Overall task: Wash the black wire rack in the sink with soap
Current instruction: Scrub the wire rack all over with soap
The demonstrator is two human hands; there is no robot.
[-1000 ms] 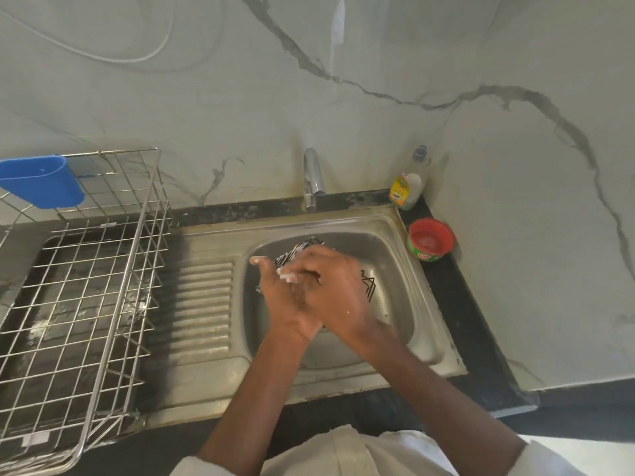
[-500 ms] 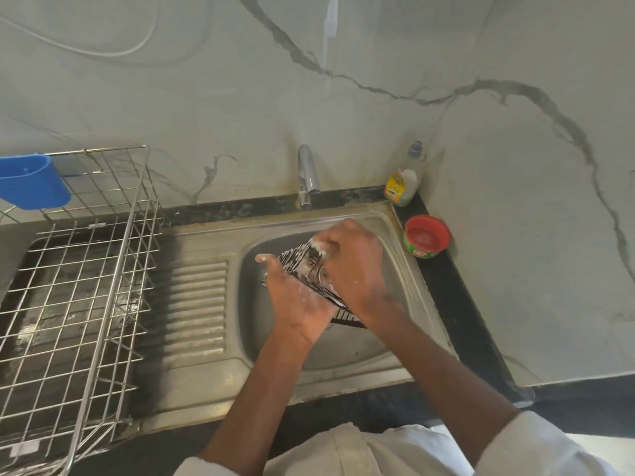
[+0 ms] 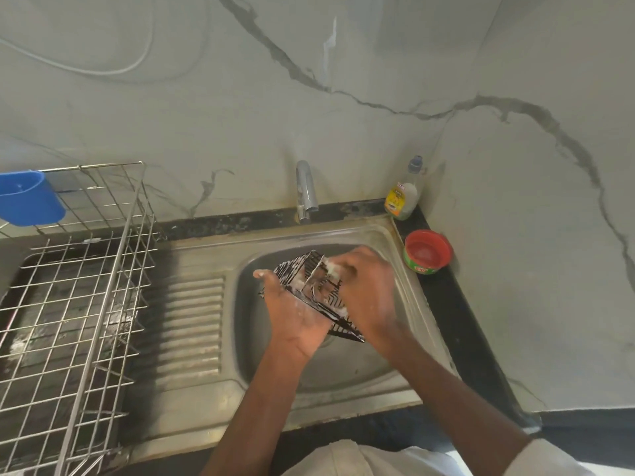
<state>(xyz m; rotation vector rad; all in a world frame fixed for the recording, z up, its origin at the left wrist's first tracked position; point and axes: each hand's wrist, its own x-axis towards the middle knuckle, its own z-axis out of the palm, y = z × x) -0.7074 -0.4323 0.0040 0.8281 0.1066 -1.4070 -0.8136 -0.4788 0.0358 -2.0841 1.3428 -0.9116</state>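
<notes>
The black wire rack [image 3: 311, 286] is held above the basin of the steel sink [image 3: 405, 280], tilted, with white suds across its upper wires. The left hand [image 3: 295, 312] supports it from below and from the left, fingers curled round the lower edge and thumb extended upward along the left side. The right hand [image 3: 366, 290] is on the rack's upper right part, fingers bent over a pale, soapy pad [image 3: 332, 268] pressed against the wires; motion blur obscures the fingertips, so the pad appears to be a sponge but cannot be confirmed. Both forearms enter from the bottom of the frame, with white sleeves at the lower edge. The tap [image 3: 305, 190] stands behind the basin at the wall. A bottle of dish liquid [image 3: 402, 195] with a yellow label sits in the rear right corner of the dark counter [image 3: 457, 317], and a red-topped round tub with a green side [image 3: 427, 252] sits just in front of it, beside the sink rim. To the left, a metal dish rack [image 3: 79, 304] occupies the drainboard side, with a blue plastic cup holder [image 3: 29, 197] hung on its rear left edge.
</notes>
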